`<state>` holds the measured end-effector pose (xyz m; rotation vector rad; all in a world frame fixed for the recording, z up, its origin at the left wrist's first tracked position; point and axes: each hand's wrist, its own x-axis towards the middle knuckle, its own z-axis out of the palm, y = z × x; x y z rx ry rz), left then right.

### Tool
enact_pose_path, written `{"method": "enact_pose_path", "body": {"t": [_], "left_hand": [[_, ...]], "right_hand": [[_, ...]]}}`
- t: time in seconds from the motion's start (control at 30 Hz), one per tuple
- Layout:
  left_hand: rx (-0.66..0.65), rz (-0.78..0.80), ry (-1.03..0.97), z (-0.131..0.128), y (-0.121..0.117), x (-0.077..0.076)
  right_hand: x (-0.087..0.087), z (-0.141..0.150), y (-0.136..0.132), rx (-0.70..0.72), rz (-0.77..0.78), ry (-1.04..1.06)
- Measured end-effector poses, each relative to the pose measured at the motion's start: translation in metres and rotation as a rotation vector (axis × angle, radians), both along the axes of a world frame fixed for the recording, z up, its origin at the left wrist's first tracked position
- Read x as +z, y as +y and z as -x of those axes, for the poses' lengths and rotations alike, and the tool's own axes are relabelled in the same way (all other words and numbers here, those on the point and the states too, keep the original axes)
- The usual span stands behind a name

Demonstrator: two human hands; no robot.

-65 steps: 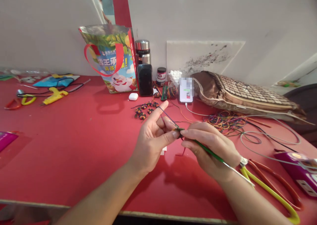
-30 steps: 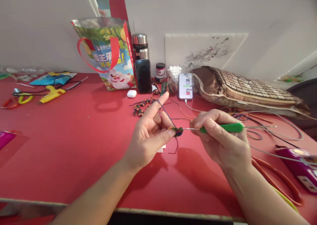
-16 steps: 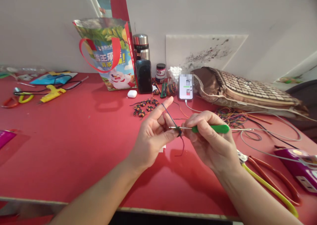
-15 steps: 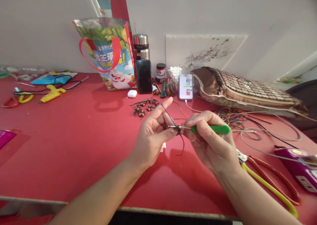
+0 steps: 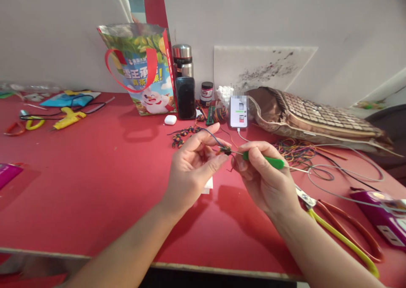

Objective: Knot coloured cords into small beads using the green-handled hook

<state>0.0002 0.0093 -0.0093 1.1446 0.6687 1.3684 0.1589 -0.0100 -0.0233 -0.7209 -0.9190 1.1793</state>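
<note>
My left hand pinches a small multicoloured crochet piece between thumb and fingers, with dark thread running over the raised index finger. My right hand grips a green-handled crochet hook, its metal tip poked into the piece. Both hands hover over the red table near its middle. A small white block lies under my left hand.
Several finished crochet pieces lie behind my hands. Farther back stand a printed bag, a steel flask, a black phone, a lit phone and a woven mat. Coloured threads, cable and red-yellow scissors lie right.
My left index finger has curled down lower and both hands have shifted slightly away from me. The hook now tilts up-left into the piece instead of lying level.
</note>
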Motion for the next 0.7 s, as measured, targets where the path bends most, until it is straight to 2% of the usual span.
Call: {"method": "enact_pose_path", "body": {"t": [0.2,0.4,0.7], "left_hand": [[0.025,0.048,-0.003,0.001,0.001,0.001],[-0.005,0.053,-0.009,0.002,0.0,0.0],[0.006,0.052,0.008,0.001,-0.001,0.001]], "right_hand": [[0.003,0.001,0.0,0.03,0.023,0.016],[0.01,0.0,0.0,0.128,0.059,0.053],[0.008,0.003,0.0,0.127,0.064,0.062]]}}
